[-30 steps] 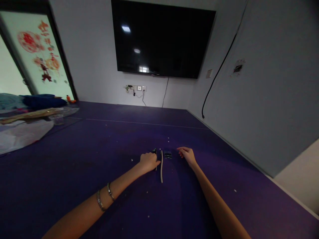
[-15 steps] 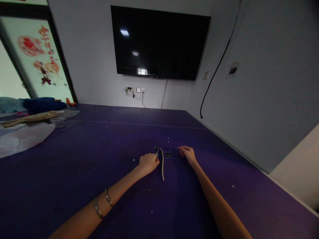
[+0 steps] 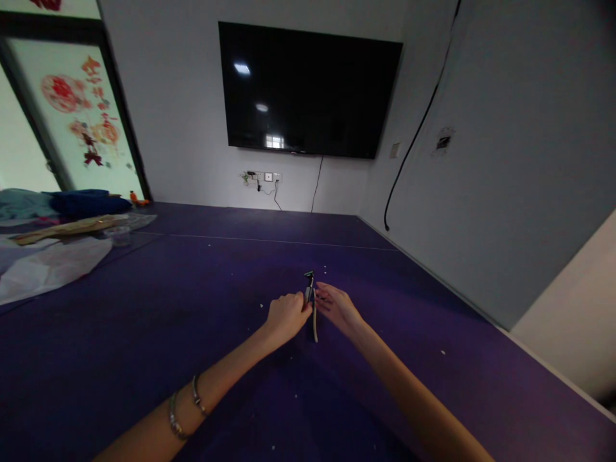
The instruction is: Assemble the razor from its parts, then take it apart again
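Note:
My left hand (image 3: 285, 314) is closed round the handle of a small dark razor-like tool (image 3: 308, 283), whose head sticks up just beyond my knuckles. My right hand (image 3: 335, 306) has come in beside it, with its fingertips pinched at the tool's stem. A thin pale strip (image 3: 315, 326) lies on the purple table (image 3: 192, 333) between and just below my hands. The small dark block seen earlier is hidden under my right hand.
Small white crumbs dot the purple surface. At the far left lie white plastic sheeting (image 3: 43, 269), a wooden board (image 3: 67, 228) and blue cloth (image 3: 86, 202). A large black TV (image 3: 308, 90) hangs on the wall ahead. The table's right edge runs along the grey wall.
My left hand has lifted the dark tool upright. My right hand has moved left from beside the small dark block onto the tool's stem.

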Available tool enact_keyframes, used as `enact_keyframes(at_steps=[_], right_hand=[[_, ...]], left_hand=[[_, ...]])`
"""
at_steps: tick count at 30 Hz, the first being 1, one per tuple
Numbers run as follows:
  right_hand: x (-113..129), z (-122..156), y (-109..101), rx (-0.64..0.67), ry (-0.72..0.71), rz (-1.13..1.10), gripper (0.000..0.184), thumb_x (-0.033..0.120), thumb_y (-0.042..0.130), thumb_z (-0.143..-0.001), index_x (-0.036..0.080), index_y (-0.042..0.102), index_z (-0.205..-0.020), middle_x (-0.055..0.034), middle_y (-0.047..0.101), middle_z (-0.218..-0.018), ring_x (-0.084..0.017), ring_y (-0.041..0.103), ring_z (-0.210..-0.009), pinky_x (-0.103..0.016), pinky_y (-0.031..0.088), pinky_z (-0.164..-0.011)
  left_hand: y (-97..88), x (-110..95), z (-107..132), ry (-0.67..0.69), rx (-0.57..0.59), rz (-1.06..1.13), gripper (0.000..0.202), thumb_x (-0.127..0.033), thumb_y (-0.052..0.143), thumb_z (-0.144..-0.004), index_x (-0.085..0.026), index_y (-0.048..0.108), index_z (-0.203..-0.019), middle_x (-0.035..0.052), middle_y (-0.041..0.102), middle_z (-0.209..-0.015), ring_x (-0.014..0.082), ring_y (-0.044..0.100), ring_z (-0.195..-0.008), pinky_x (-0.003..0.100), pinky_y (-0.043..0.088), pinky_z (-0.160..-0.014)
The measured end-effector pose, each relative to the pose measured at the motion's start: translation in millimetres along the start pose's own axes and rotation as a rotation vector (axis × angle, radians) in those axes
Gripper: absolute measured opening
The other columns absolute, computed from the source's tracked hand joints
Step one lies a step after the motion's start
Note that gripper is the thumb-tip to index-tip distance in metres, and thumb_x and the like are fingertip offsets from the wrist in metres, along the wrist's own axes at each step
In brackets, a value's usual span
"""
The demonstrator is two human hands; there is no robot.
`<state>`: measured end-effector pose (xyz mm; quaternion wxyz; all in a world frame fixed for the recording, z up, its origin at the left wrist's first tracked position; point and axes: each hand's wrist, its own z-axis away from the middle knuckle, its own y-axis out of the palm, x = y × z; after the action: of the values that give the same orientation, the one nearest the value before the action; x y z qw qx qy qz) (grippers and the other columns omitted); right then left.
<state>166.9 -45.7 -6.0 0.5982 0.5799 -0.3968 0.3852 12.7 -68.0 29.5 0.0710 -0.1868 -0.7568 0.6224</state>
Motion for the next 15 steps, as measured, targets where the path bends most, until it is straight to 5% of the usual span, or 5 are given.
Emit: enact_keyframes(at_steps=[4, 8, 12, 15], right_hand=[[1.3, 22.6, 15.0, 0.071, 0.143, -0.045, 0.026, 0.031, 0.071, -0.061, 0.019, 0.061, -0.082, 0.0017, 0.061, -0.065, -0.010, 0.055, -0.054, -0.022, 0.044, -0.053], [3.8, 30.7, 7.4, 0.042, 0.159, -0.048, 0.027, 0.024, 0.074, -0.056, 0.019, 0.061, -0.080, 0.0039, 0.058, -0.061, -0.008, 0.051, -0.051, -0.021, 0.042, -0.051], [12.9, 36.1, -23.3, 0.003, 0.130, 0.017, 0.032, 0.024, 0.074, -0.056, 0.018, 0.065, -0.086, 0.0018, 0.061, -0.066, -0.010, 0.055, -0.057, -0.023, 0.045, -0.055], [27.4, 35.2, -66.6, -0.076, 0.055, 0.229, 0.032, 0.028, 0.072, -0.058, 0.015, 0.069, -0.086, -0.0004, 0.063, -0.065, -0.011, 0.055, -0.056, -0.023, 0.044, -0.052]], left_hand=[[-0.1, -12.3, 7.4, 0.043, 0.019, 0.005, 0.032, -0.039, 0.038, -0.088, -0.016, 0.060, -0.094, 0.0110, 0.068, -0.091, 0.0252, 0.065, -0.083, 0.035, 0.048, -0.071], [2.2, -23.8, 14.0, 0.081, 0.032, 0.021, 0.037, -0.040, 0.033, -0.089, -0.017, 0.061, -0.094, 0.0102, 0.069, -0.089, 0.0260, 0.065, -0.081, 0.036, 0.048, -0.069], [6.1, -27.4, 11.3, 0.120, 0.045, 0.086, 0.051, -0.048, 0.021, -0.091, -0.018, 0.062, -0.090, 0.0090, 0.069, -0.087, 0.0253, 0.065, -0.081, 0.036, 0.048, -0.069], [12.1, -22.2, 0.8, 0.086, 0.094, 0.097, 0.051, -0.051, 0.026, -0.088, -0.018, 0.064, -0.081, 0.0082, 0.069, -0.081, 0.0251, 0.065, -0.079, 0.035, 0.048, -0.067]])
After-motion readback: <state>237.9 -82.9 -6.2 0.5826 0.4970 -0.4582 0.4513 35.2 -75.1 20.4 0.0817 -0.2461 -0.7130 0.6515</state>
